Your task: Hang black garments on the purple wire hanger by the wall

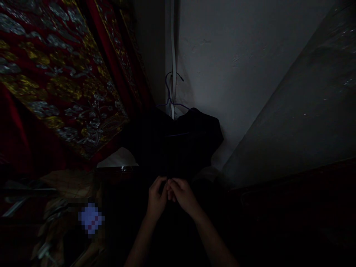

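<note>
A black, short-sleeved cloth garment (178,154) is hanging from a thin purple hanger (168,89), its shoulders draping over the hanger's sloping edges. Below its neckline, the left hand (156,198) and right hand (183,194) are meeting fingertip to fingertip; darkness is hiding whether either grip is pinching cloth, so I cannot tell. Good handling is probably calling for light fingertips, without tugging the hanger.

Bare hands (155,199) (182,194) close together, fingers (160,180) curled, forearms (210,237) angled inward
</note>
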Action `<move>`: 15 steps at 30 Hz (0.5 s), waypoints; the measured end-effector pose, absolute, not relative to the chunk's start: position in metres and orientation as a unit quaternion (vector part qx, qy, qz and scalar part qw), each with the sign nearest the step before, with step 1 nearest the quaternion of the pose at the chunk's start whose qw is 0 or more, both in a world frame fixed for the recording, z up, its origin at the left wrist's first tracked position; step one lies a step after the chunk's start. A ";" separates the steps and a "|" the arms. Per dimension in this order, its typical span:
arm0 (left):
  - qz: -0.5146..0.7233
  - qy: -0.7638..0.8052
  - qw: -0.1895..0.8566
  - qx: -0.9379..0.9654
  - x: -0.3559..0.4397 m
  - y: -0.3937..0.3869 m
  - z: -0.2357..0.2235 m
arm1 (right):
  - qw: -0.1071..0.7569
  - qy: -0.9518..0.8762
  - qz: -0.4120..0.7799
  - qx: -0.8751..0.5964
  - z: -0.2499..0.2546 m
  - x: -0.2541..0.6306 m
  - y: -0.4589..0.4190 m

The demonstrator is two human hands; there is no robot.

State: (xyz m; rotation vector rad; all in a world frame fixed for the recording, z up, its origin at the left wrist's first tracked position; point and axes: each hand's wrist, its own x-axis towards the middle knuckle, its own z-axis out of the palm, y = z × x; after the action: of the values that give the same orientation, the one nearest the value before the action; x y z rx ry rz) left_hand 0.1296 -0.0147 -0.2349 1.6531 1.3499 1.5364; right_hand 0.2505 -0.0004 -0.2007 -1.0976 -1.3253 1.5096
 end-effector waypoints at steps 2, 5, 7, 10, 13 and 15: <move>0.565 0.498 0.247 0.610 0.132 -0.015 -0.230 | 0.422 -0.511 0.608 -0.437 -0.183 0.253 0.010; 0.556 0.504 0.230 0.619 0.135 -0.013 -0.234 | 0.479 -0.481 0.594 -0.431 -0.134 0.260 0.033; 0.544 0.514 0.219 0.626 0.135 -0.008 -0.240 | 0.538 -0.459 0.570 -0.418 -0.094 0.264 0.049; 0.516 0.525 0.228 0.637 0.133 0.005 -0.245 | 0.584 -0.464 0.542 -0.387 -0.048 0.265 0.065; 0.452 0.529 0.270 0.666 0.127 0.021 -0.234 | 0.599 -0.483 0.522 -0.369 -0.034 0.260 0.065; 0.411 0.518 0.297 0.689 0.122 0.029 -0.217 | 0.610 -0.489 0.505 -0.366 -0.035 0.259 0.062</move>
State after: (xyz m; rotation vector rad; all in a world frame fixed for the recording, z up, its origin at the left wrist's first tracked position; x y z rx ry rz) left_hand 0.1223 0.0287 -0.2173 1.8315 1.3786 1.0922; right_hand 0.2587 0.0616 -0.0349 -0.8447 -1.1298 1.1663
